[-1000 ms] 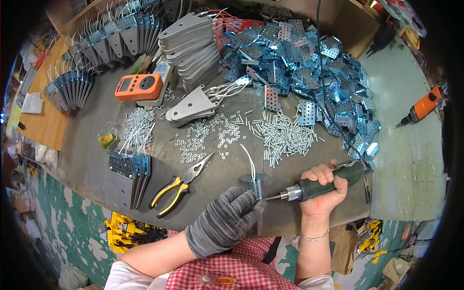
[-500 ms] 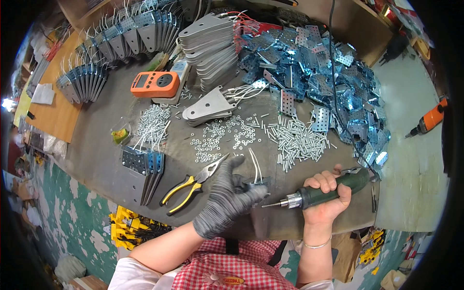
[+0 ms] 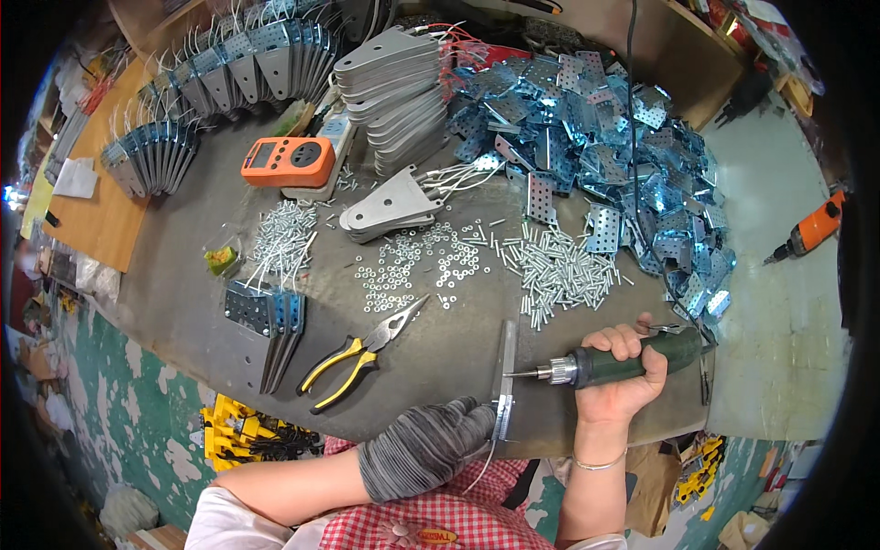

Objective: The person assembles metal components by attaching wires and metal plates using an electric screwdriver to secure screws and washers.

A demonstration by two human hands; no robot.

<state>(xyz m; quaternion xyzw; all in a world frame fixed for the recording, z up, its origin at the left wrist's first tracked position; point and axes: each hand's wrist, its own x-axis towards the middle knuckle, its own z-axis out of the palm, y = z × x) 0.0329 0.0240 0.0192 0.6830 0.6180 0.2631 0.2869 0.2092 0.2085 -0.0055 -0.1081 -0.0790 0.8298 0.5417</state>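
Note:
My left hand (image 3: 426, 449), in a grey striped knit glove, is closed on a flat grey metal plate (image 3: 507, 353) at the table's front edge. The plate is seen edge-on, with a small shiny bracket (image 3: 502, 408) by my fingertips and a white wire (image 3: 483, 469) hanging toward me. My bare right hand (image 3: 623, 390) grips a dark green electric screwdriver (image 3: 676, 351). Its bit points left, its tip close to or touching the plate. Left of the plate lie yellow-and-black long-nose pliers (image 3: 362, 353), jaws pointing away.
Farther off are loose nuts (image 3: 394, 270), screw piles (image 3: 564, 275), stacked grey plates (image 3: 394, 92) and a blue-tinted bracket heap (image 3: 596, 137). Plates with brackets (image 3: 261, 321) stand left, near an orange meter (image 3: 289, 162). A black cord (image 3: 634, 137) drops to the screwdriver. An orange-and-black tool (image 3: 811, 225) lies far right.
My left hand has come down toward the front edge and turned the plate around: its wires, which pointed away, now hang toward me. My right hand and screwdriver have hardly moved.

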